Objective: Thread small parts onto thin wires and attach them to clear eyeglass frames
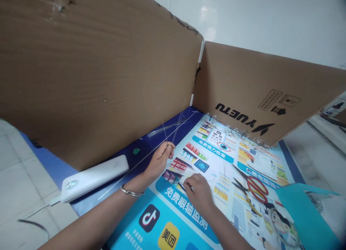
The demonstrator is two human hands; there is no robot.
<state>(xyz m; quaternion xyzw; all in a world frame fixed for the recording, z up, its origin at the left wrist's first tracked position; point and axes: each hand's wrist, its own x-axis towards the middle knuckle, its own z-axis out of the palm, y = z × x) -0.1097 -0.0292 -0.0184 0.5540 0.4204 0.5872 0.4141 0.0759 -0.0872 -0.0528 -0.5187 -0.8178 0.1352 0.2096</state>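
Observation:
My left hand (162, 157), with a silver bangle on its wrist, pinches several thin, clear strands (177, 129) that stick up and fan out above the fingertips. Just to its right and nearer to me, my right hand (199, 193) is closed, fingers curled over the printed poster (167, 196). Whatever it may hold is hidden or too fine to make out. More loose clear strands (159, 131) lie on the dark blue surface behind my left hand. Right of my right hand, red-handled scissors (258, 189) and yellow-handled pliers (250, 199) rest on the poster.
Upright cardboard panels (108, 73) meet in a corner at the back. Along the foot of the right panel (243, 87) lie small clear scraps (235, 129). A white power bank (94, 178) with a cable stands at left. A teal folder (305, 210) sits at right.

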